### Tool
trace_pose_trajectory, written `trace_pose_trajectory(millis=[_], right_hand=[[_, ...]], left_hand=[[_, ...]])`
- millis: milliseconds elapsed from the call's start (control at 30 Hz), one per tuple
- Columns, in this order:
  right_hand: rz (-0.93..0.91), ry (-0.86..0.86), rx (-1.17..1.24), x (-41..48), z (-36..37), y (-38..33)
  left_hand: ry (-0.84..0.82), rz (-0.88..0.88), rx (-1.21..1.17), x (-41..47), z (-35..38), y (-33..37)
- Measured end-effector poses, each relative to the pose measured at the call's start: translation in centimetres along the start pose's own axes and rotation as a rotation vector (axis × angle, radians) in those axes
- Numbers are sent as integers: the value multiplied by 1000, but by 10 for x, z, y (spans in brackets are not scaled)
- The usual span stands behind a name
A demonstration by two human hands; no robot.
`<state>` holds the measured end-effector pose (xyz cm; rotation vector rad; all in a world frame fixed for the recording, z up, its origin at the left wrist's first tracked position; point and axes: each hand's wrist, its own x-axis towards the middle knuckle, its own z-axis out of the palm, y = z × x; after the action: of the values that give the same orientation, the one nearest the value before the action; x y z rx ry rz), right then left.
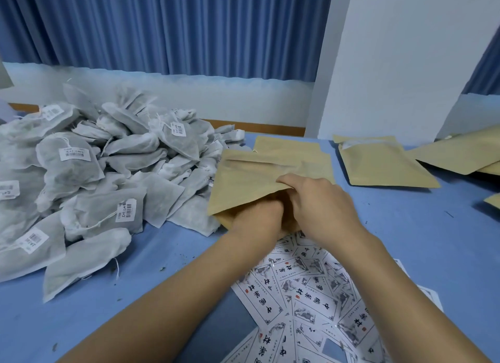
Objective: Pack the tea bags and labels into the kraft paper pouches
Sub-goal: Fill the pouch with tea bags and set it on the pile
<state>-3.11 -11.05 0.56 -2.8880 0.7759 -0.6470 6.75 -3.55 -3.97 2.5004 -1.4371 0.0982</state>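
Note:
A kraft paper pouch (243, 181) lies in the middle of the blue table, its mouth towards me. My left hand (257, 214) is pushed into the mouth, so its fingers are hidden inside. My right hand (322, 203) pinches the pouch's upper lip and holds the mouth open. A big heap of grey-white tea bags (102, 173) with barcode stickers fills the left side. Printed white labels (311, 303) are scattered near me under my forearms.
A filled kraft pouch (384, 165) lies to the right of the one I hold, and more pouches (460, 151) are stacked at the far right. Another flat pouch (286, 146) lies behind. A white pillar and blue curtains stand behind the blue table (419, 227).

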Motion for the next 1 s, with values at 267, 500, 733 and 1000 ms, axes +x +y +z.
trace_pose_trajectory(millis=[267,500,733,1000], right_hand=[[16,31,-67,5,-1,7],[82,76,-79,8,12,19],[119,102,-119,7,19,19],[112,35,-196,4,34,16]], left_hand=[[-182,-68,-100,93,16,-37],[-100,200,-261,39,5,-2],[317,599,-138,-57,-4,-45],[298,-193,68,-70,11,-106]])
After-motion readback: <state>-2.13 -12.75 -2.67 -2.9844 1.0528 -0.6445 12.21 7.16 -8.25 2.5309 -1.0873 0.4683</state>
